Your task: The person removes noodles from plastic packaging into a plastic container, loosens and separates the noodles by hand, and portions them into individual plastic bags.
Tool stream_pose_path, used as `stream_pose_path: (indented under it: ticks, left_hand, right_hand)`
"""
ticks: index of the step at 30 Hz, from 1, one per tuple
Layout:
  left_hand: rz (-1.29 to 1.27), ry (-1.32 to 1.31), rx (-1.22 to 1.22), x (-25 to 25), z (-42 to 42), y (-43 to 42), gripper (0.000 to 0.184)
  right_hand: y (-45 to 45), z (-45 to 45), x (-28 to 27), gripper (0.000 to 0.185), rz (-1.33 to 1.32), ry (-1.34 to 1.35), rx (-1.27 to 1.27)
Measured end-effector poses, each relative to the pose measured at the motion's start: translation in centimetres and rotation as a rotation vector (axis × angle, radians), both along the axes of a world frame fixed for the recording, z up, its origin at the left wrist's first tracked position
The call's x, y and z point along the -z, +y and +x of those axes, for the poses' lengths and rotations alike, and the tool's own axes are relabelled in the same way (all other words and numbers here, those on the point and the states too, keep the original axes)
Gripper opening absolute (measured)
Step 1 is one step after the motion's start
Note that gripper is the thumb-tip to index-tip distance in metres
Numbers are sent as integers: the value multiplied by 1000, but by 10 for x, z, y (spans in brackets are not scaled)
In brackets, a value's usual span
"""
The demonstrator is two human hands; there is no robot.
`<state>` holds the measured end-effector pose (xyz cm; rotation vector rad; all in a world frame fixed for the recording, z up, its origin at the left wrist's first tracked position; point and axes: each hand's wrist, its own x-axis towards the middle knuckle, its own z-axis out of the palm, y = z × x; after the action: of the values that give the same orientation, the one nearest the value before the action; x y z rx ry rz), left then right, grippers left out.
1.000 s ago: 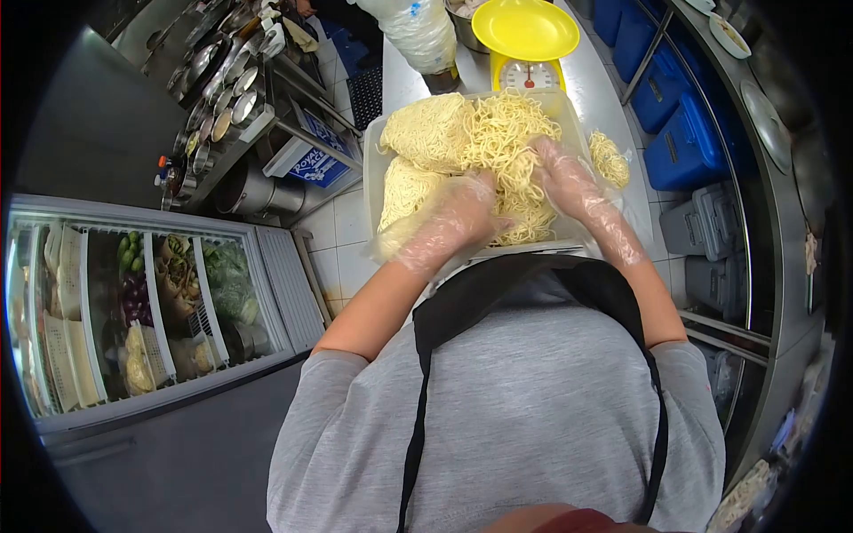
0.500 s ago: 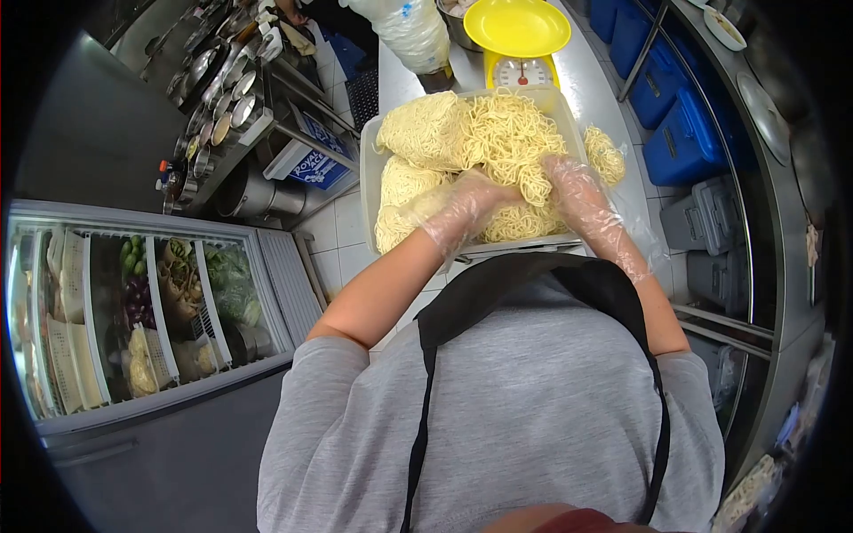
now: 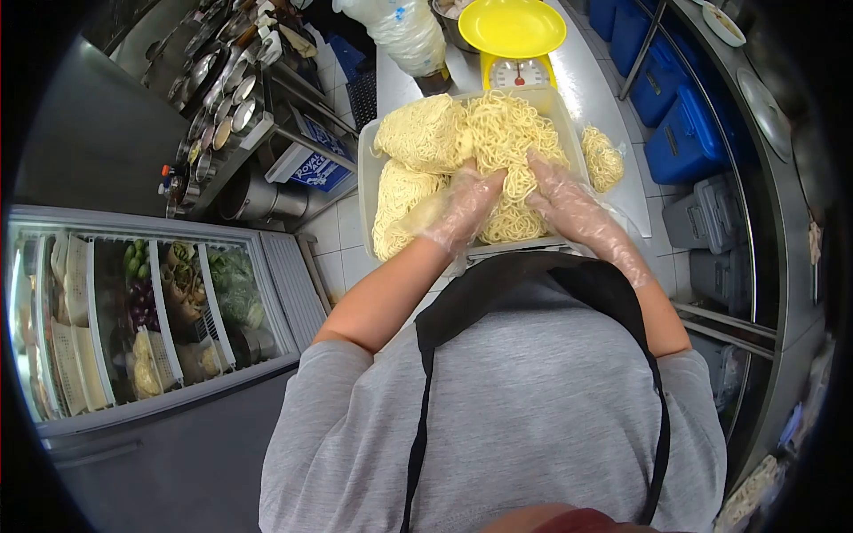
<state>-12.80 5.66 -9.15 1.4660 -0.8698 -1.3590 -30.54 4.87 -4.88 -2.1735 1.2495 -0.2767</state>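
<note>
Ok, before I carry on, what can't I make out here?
Head view: reading on the scale dial, figures too small.
Head view: floor of the tub, covered by noodles.
Head view: left hand's palm, hidden by its own back; grip unclear.
Head view: metal pot, cut off by the top edge, partly behind the yellow pan.

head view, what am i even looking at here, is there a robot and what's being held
No robot here: just a person's left hand and right hand in clear plastic gloves. The camera is worn on their head, looking forward and down, so their grey shirt fills the bottom. On the metal table sits a plastic tub with noodle blocks and loose noodles; a yellow dial scale stands behind it. Both hands touch the loose noodles; how firmly they grip is unclear.
</note>
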Motion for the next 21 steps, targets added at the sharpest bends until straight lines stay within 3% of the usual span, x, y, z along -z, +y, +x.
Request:
stream_pose_path:
  ticks: [1,3,5,6,9,10,12,13,15,19,21]
  left_hand:
    - [-78,-73,-40,-28,-5,4,40]
    - [-173,-218,41,-32,12,2,50]
    - [-497,-987,242,-53,18,-1,49]
    - [-556,-1046,278,-54,19,0,50]
    - [-744,-1182,306,-43,23,4,48]
    - [-744,-1180,308,-43,23,5,48]
    - [-582,-810,381,-46,21,7,48]
    - [-581,-809,379,-40,22,6,48]
    - [-309,-196,345,-21,25,3,46]
    - [-178,-192,245,-13,26,5,46]
    - [83,-112,250,-25,20,6,48]
  right_hand:
    - [0,-5,0,60,0,0,6]
    - [3,-13,-2,62,684,-818,230]
    - [3,-14,-5,63,840,-919,245]
    - [3,-15,-6,64,998,-1018,255]
    - [2,3,-21,67,1078,-1096,373]
    - [3,3,-25,67,1078,-1096,375]
    - [7,3,-31,65,1060,-1126,343]
    - [6,4,-34,65,1062,-1123,342]
    - [1,7,-37,51,1010,-1060,479]
    - [-10,7,-15,50,1002,-1121,444]
    - [-13,6,-11,46,1038,-1208,436]
